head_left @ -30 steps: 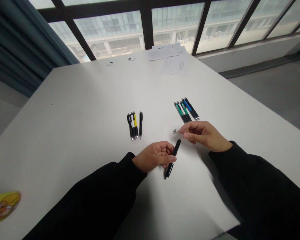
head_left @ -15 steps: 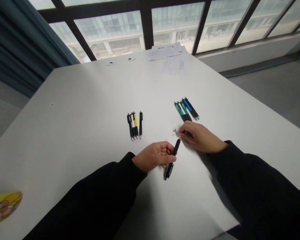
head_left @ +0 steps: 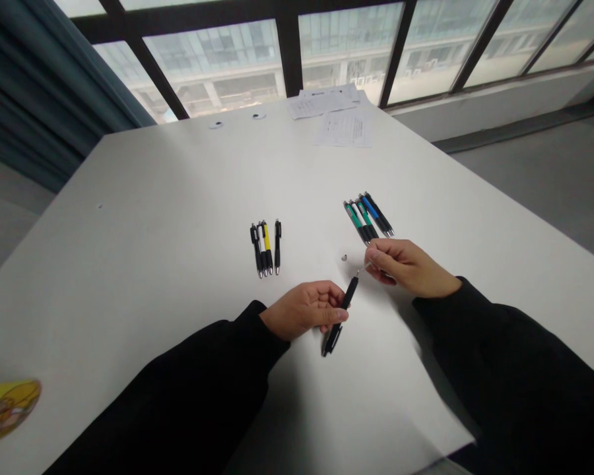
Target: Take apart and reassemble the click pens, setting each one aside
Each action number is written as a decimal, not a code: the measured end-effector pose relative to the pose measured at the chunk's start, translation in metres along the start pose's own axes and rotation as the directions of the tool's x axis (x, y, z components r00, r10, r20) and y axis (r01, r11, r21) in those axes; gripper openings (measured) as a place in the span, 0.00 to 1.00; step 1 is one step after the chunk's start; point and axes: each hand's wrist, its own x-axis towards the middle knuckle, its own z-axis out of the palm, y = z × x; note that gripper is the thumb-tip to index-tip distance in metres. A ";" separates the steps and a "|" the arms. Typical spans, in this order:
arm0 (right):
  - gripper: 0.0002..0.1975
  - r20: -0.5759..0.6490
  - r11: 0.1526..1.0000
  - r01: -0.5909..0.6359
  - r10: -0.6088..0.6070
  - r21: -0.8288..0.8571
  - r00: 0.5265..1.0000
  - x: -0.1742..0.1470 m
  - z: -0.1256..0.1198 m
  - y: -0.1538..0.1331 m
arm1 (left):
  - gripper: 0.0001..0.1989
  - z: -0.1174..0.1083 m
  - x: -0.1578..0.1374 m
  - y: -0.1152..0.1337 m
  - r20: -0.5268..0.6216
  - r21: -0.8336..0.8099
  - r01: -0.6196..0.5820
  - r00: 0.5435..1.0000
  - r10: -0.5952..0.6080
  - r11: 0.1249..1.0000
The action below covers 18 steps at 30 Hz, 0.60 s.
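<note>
My left hand (head_left: 309, 309) is closed around the barrel of a black pen (head_left: 347, 297), its clip end slanting down toward me. The pen's open front end points up and right, without its metal tip. Between finger and thumb, my right hand (head_left: 400, 267) pinches a thin, pale pen refill (head_left: 368, 265), lined up just off that open end; whether it reaches inside is too small to tell. A small silver pen tip (head_left: 344, 257) lies on the table, left of my right fingers.
Several pens (head_left: 263, 247), black, white and yellow, lie left of centre on the white table (head_left: 178, 198). Another group of pens (head_left: 367, 216), green, white, blue and black, lies beyond my right hand. Printed papers (head_left: 344, 125) and two small round stickers sit near the window.
My right hand has drawn back a little to the right from the pen's front end, and the thin refill now shows between them. My left hand keeps its hold.
</note>
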 end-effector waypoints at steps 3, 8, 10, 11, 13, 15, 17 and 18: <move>0.19 0.007 1.000 -0.005 0.006 -0.012 1.000 0.000 0.000 0.001 | 0.19 0.000 0.000 -0.001 0.000 0.001 0.002 1.000 -0.002 1.000; 0.18 0.006 1.000 0.002 -0.002 -0.024 1.000 0.000 0.001 0.003 | 0.19 0.000 0.001 0.000 0.011 0.007 0.001 1.000 -0.001 1.000; 0.18 0.005 1.000 0.001 -0.001 -0.016 1.000 0.000 0.001 0.002 | 0.19 0.000 0.001 0.000 0.004 0.019 0.008 1.000 -0.009 1.000; 0.19 0.006 1.000 0.002 -0.002 -0.017 1.000 0.000 0.001 0.002 | 0.19 0.000 0.001 0.000 0.001 0.023 0.011 1.000 -0.011 1.000; 0.19 0.016 0.999 0.006 -0.005 -0.033 1.000 0.000 0.002 0.001 | 0.18 0.000 0.001 0.000 -0.003 0.025 0.012 1.000 -0.012 1.000; 0.20 0.027 0.998 0.010 -0.008 -0.056 1.000 -0.001 0.002 -0.001 | 0.18 0.001 0.001 0.001 -0.003 0.025 0.011 1.000 -0.011 1.000; 0.20 0.030 0.997 0.021 -0.019 -0.071 0.999 -0.001 0.003 -0.004 | 0.19 0.001 0.001 0.002 -0.006 0.026 0.018 1.000 -0.018 0.999; 0.20 0.027 0.997 0.030 -0.028 -0.073 0.999 -0.001 0.004 -0.005 | 0.19 0.002 0.001 0.002 -0.008 0.029 0.027 1.000 -0.027 0.999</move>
